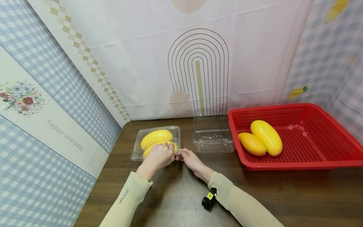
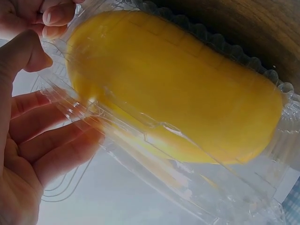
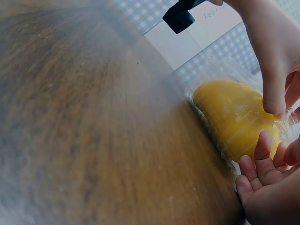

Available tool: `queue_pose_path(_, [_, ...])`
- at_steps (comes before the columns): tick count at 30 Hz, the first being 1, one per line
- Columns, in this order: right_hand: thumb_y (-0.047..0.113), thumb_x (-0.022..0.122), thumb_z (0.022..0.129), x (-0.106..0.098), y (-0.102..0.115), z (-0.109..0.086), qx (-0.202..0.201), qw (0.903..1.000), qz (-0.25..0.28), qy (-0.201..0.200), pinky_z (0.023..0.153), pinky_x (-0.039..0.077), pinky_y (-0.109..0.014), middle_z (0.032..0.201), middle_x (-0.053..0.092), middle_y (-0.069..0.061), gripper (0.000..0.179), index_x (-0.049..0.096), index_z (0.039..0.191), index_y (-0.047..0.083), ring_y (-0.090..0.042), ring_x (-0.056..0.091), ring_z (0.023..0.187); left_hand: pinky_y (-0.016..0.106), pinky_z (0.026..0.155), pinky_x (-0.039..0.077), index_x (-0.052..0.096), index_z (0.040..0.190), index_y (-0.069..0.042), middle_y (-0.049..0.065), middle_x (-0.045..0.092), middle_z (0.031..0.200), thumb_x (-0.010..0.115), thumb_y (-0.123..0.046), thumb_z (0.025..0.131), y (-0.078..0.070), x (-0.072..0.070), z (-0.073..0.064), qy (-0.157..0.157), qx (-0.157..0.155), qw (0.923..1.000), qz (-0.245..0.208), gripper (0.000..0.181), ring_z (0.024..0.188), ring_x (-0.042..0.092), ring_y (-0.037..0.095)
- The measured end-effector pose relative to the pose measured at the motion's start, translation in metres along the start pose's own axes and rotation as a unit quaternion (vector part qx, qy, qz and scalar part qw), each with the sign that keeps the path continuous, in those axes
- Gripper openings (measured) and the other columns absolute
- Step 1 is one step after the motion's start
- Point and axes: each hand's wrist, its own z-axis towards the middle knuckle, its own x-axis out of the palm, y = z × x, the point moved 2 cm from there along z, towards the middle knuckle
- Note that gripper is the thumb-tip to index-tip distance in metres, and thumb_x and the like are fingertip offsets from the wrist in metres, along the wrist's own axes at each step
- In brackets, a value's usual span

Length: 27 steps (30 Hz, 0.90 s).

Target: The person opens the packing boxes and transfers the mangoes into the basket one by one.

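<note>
Two oblong yellow fruits (image 1: 156, 138) lie side by side in a clear plastic clamshell box (image 1: 137, 145) at the table's left. Its transparent lid lies over them. My left hand (image 1: 160, 156) reaches across the nearer fruit and grips the lid's edge; the left wrist view shows the thumb on one side of the plastic and the fingers (image 2: 56, 140) behind it. At the box's near right corner, my right hand (image 1: 193, 160) pinches the rim with its fingertips. In the right wrist view both hands meet at the end of the nearer fruit (image 3: 229, 117).
Another clear clamshell box (image 1: 214, 137) stands unfolded at the back middle. Right of it is a red perforated basket (image 1: 286, 165) with two yellow fruits (image 1: 266, 137) at its left end. A patterned cloth (image 1: 147, 78) hangs behind the brown table (image 1: 170, 201).
</note>
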Motion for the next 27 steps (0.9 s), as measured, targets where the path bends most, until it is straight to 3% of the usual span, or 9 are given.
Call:
queue_pose_path(9, [0.014, 0.039, 0.108, 0.0015, -0.0012, 0.0011, 0.001, 0.9999, -0.012, 0.003, 0.087, 0.047, -0.035, 0.089, 0.063, -0.006, 0.029, 0.060, 0.096, -0.001, -0.019, 0.058, 0.088, 0.033, 0.040, 0.047, 0.064, 0.088, -0.004, 0.006, 0.058, 0.065, 0.078, -0.026, 0.072, 0.0033, -0.0014, 0.0017, 0.016, 0.018, 0.9997, 0.000, 0.031, 0.043, 0.052, 0.019])
queue_pose_path(15, [0.014, 0.040, 0.108, 0.0010, -0.0030, -0.0005, 0.001, 0.9999, -0.016, 0.002, 0.088, 0.046, -0.037, 0.090, 0.064, -0.009, 0.027, 0.060, 0.096, -0.001, -0.024, 0.058, 0.092, 0.034, 0.041, 0.047, 0.066, 0.099, -0.004, 0.009, 0.061, 0.067, 0.081, -0.028, 0.072, 0.0032, 0.0000, -0.0004, 0.013, 0.010, 0.9998, -0.007, 0.039, 0.044, 0.053, 0.021])
queue_pose_path(21, [0.012, 0.041, 0.107, -0.0002, -0.0044, 0.0000, -0.003, 1.0000, -0.004, 0.001, 0.088, 0.045, -0.035, 0.088, 0.064, -0.008, 0.025, 0.060, 0.098, -0.001, -0.025, 0.058, 0.094, 0.034, 0.041, 0.048, 0.068, 0.100, -0.005, 0.011, 0.063, 0.068, 0.078, -0.021, 0.078, -0.0008, 0.0006, -0.0027, -0.002, -0.007, 1.0000, 0.005, 0.029, 0.046, 0.056, 0.022])
queue_pose_path(27, [0.012, 0.039, 0.108, -0.0009, -0.0047, 0.0005, -0.007, 1.0000, 0.002, 0.007, 0.088, 0.045, -0.034, 0.087, 0.064, -0.006, 0.026, 0.059, 0.098, 0.000, -0.024, 0.057, 0.093, 0.032, 0.042, 0.048, 0.067, 0.099, -0.004, 0.008, 0.061, 0.062, 0.076, -0.019, 0.083, -0.0056, -0.0038, 0.0038, 0.025, 0.007, 0.9992, 0.030, 0.023, 0.046, 0.056, 0.018])
